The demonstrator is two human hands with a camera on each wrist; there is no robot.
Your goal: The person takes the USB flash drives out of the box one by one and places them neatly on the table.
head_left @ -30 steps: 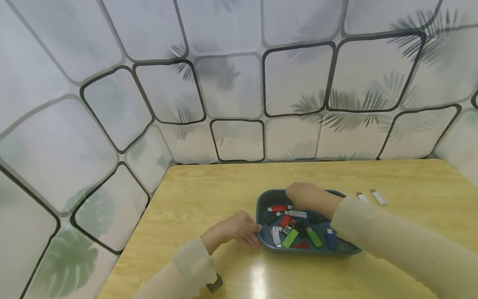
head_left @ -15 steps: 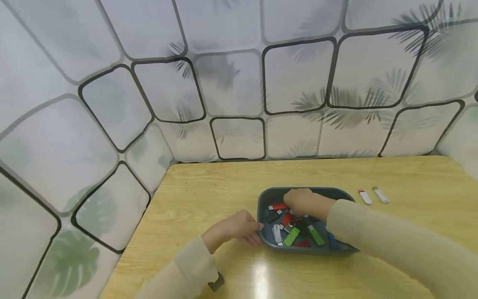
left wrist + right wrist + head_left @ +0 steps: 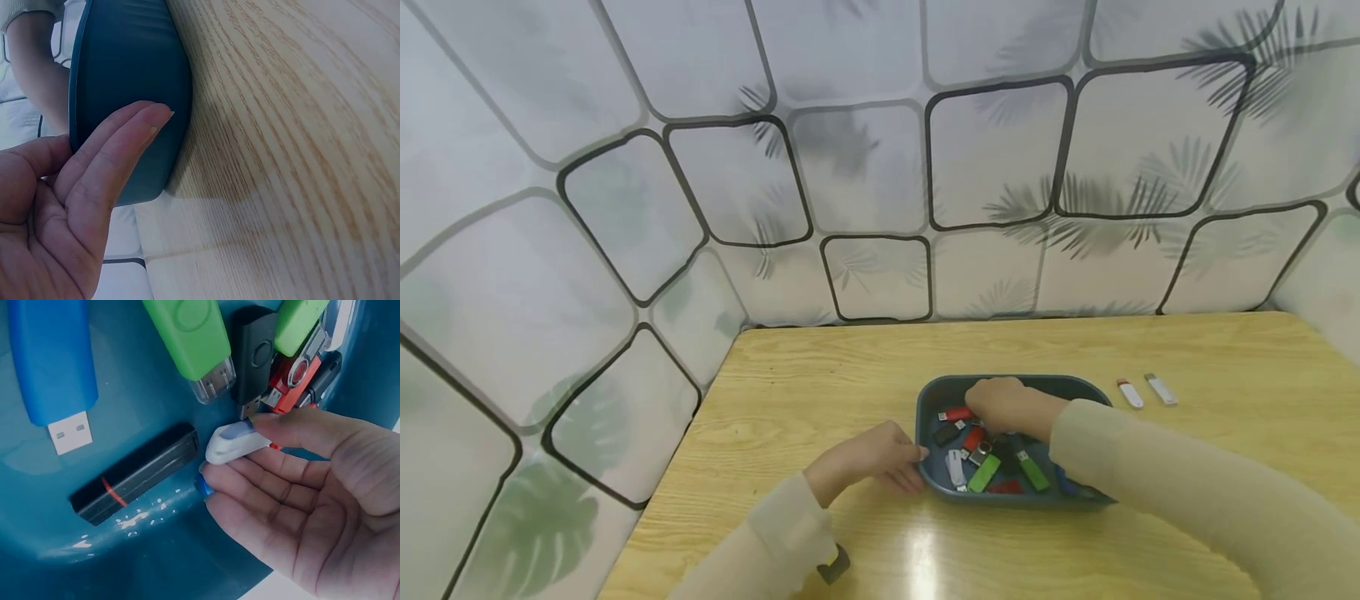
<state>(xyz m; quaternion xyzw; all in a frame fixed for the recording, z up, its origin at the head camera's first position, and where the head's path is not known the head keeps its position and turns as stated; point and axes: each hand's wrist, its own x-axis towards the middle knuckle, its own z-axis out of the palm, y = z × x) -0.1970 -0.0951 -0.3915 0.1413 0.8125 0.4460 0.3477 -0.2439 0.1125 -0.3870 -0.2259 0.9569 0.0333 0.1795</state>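
On the grained wooden worktop [image 3: 805, 375], the left hand [image 3: 882, 458] pinches the wall of a smooth, rounded blue bin [image 3: 1022, 501]. Inside, among glossy green, red and black USB sticks [image 3: 983, 473], the right hand [image 3: 1009, 406] pinches a rounded white-and-blue stick [image 3: 236, 445]; two slim pale sticks [image 3: 1161, 389] lie farther right.

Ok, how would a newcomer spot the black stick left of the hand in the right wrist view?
Start with the tray filling most of the view, then the right hand at lower right. Left of its fingers, below the blue stick, the black stick lies aslant. Unlike the black one between the green sticks, it has an orange-red stripe near its lower-left end.
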